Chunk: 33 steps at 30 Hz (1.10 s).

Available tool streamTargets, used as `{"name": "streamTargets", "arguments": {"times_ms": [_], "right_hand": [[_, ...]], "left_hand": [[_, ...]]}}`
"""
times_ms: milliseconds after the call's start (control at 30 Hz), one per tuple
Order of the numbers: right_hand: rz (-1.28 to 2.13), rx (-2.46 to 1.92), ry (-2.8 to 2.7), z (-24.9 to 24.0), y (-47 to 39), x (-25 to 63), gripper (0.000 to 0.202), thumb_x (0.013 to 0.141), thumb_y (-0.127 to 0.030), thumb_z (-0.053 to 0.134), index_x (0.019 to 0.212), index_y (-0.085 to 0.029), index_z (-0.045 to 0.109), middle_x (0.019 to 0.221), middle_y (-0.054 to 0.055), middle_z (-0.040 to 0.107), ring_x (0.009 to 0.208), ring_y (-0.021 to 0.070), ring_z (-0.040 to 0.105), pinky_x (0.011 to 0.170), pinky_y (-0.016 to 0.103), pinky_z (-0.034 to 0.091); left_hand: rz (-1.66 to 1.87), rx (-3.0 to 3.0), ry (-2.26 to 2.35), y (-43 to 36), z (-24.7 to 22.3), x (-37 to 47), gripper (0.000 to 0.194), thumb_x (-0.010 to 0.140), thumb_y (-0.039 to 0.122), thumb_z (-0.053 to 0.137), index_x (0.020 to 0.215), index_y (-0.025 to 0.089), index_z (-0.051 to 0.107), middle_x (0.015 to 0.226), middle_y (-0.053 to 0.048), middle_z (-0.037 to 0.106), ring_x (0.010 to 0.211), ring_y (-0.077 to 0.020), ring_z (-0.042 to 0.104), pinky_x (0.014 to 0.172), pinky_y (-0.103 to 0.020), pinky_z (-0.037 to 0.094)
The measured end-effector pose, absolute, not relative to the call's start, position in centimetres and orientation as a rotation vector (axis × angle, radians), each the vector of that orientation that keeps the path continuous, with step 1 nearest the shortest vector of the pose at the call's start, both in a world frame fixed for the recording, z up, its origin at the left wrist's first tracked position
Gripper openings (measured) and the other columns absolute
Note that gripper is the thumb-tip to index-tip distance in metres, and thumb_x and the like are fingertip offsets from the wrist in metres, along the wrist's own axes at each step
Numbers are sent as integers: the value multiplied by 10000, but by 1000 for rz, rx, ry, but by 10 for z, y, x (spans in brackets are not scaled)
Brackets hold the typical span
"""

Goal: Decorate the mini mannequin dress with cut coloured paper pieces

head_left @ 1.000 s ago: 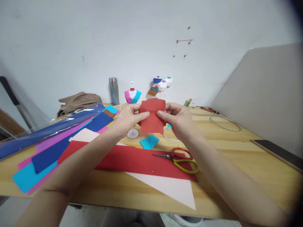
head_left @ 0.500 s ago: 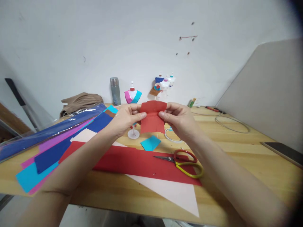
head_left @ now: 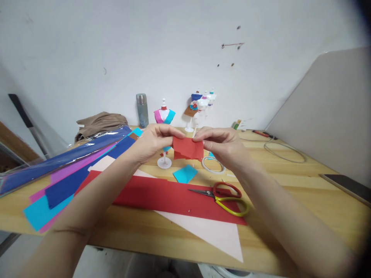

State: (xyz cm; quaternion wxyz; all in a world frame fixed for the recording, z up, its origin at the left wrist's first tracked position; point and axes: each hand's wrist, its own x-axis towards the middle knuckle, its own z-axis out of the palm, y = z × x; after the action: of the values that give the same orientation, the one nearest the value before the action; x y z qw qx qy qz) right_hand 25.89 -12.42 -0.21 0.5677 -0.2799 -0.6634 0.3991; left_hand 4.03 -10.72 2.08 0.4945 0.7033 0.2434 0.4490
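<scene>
A small red paper piece [head_left: 188,148], folded over along its top edge, is held up above the table. My left hand [head_left: 155,141] pinches its left top corner, and my right hand [head_left: 222,143] pinches the right one. Just behind stands a small white mannequin [head_left: 164,116] with pink and blue strips crossed on its chest. A blue paper piece [head_left: 185,174] lies below the held piece. Nearer to me, scissors [head_left: 216,195] with red and yellow handles rest on a long red sheet [head_left: 174,197], which lies over a pale pink sheet [head_left: 214,233].
Coloured sheets [head_left: 60,193] and a brown cloth [head_left: 101,123] lie at the left. A flask [head_left: 142,111] and more mannequins [head_left: 203,102] stand by the wall. A tape ring [head_left: 213,170], a cable [head_left: 285,156] and a dark phone-like object [head_left: 346,185] are toward the right.
The red piece has been folded over at its top and now looks shorter. Both hands' fingers have moved up to its top edge and closer together.
</scene>
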Motion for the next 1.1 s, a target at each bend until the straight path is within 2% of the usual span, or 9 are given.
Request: {"name": "streamTargets", "arguments": {"times_ms": [100, 200, 267, 333, 467, 633, 800, 967, 1100], "right_hand": [[911, -609, -1582, -3, -123, 260, 64, 684, -290, 839, 741, -284, 812, 784, 22, 728, 745, 173, 660, 675, 329, 560], [918, -575, -1609, -3, -123, 260, 65, 687, -252, 823, 742, -287, 817, 775, 15, 730, 733, 160, 668, 653, 302, 558], [910, -586, -1656, -2, -124, 259, 64, 706, -240, 810, 748, -286, 818, 777, 18, 732, 724, 158, 669, 655, 302, 564], [878, -606, -1702, -2, -126, 258, 40, 719, -253, 808, 751, -277, 813, 786, 23, 732, 728, 160, 670, 658, 301, 565], [860, -638, -1744, -2, -128, 257, 65, 727, -323, 810, 743, -262, 795, 801, 24, 724, 747, 160, 672, 673, 293, 564], [976, -725, -1646, -4, -126, 256, 165, 689, -387, 830, 763, -252, 773, 749, 8, 709, 683, 146, 638, 652, 290, 545], [1048, -855, -1592, -5, -127, 253, 350, 714, -556, 779, 834, -227, 767, 657, 7, 652, 616, 143, 577, 588, 285, 487], [1047, -954, -1612, -8, -128, 246, 354, 663, -531, 830, 648, -226, 652, 584, -4, 599, 531, 132, 517, 523, 295, 446], [1026, -983, -1634, -7, -128, 245, 395, 681, -559, 810, 611, -218, 622, 529, -13, 557, 484, 122, 473, 487, 297, 413]], "left_hand": [[1028, 1605, 597, -106, 22, 38, 172, 691, 224, 742, 840, 139, 764, 874, -62, 750, 793, -160, 686, 754, -271, 548], [945, 1509, 620, -106, 23, 37, 353, 758, 444, 722, 909, 126, 755, 813, -73, 726, 734, -162, 671, 689, -271, 536], [867, 1519, 637, -107, 23, 39, 523, 783, 622, 660, 873, 113, 747, 791, -91, 714, 719, -178, 666, 656, -281, 528], [792, 1614, 664, -109, 24, 40, 579, 759, 689, 665, 794, 115, 726, 751, -85, 698, 676, -169, 643, 622, -275, 505], [739, 1833, 741, -113, 22, 43, 451, 691, 560, 800, 698, 126, 677, 640, -19, 634, 594, -113, 566, 582, -235, 440], [770, 1861, 795, -113, 20, 44, 348, 783, 447, 718, 654, 136, 634, 608, -12, 613, 577, -115, 566, 590, -250, 446], [846, 1861, 859, -115, 20, 49, 272, 825, 319, 661, 627, 136, 624, 612, -10, 614, 578, -103, 554, 594, -240, 436], [817, 1950, 912, -115, 18, 51, 331, 847, 350, 641, 589, 147, 603, 575, -10, 592, 561, -114, 543, 561, -245, 415], [742, 1986, 889, -113, 17, 48, 378, 859, 424, 623, 598, 152, 600, 571, -22, 604, 547, -127, 559, 542, -249, 419]]}}
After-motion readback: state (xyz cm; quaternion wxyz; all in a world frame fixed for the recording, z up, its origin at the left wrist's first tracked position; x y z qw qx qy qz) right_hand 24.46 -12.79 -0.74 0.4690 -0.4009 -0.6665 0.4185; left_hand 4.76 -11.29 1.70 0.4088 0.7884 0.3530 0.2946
